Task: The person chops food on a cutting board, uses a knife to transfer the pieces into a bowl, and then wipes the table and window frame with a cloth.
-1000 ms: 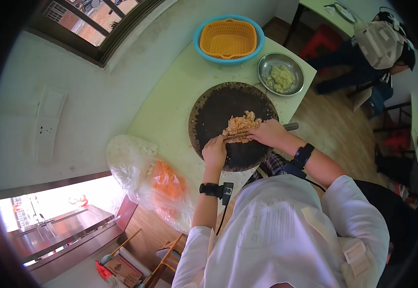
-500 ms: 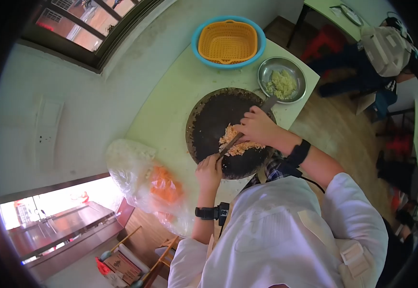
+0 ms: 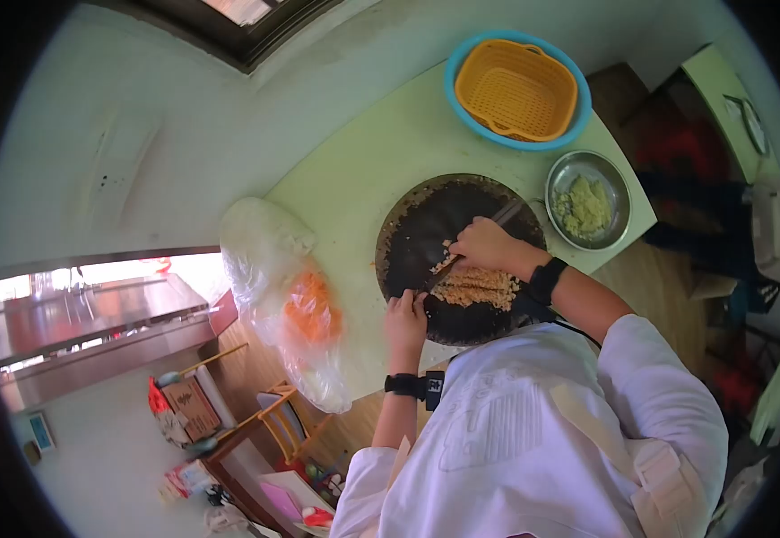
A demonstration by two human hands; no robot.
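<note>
My right hand (image 3: pixel 484 245) is wrapped round a knife (image 3: pixel 507 212) held slantwise over the round dark chopping board (image 3: pixel 412 235). Lower down, the fingers of my left hand (image 3: pixel 405 318) are closed at the knife's other end. Finely chopped pale orange food (image 3: pixel 477 288) lies on the board in a ridged heap below my right hand. A few bits sit on the other side of the blade, which is partly hidden by my fingers.
A blue basin (image 3: pixel 455 99) with a yellow basket (image 3: pixel 520 90) in it stands at the back. Beside it is a metal bowl (image 3: pixel 625 193) of chopped pale green food (image 3: pixel 583 208). Plastic bags (image 3: pixel 260 242) with orange contents lie left. Another person (image 3: pixel 775 238) is at far right.
My view has turned, shifting the table's things rightward. The knife has moved across the chopped food, which now lies mostly on my side in ridges. Both hands keep their hold.
</note>
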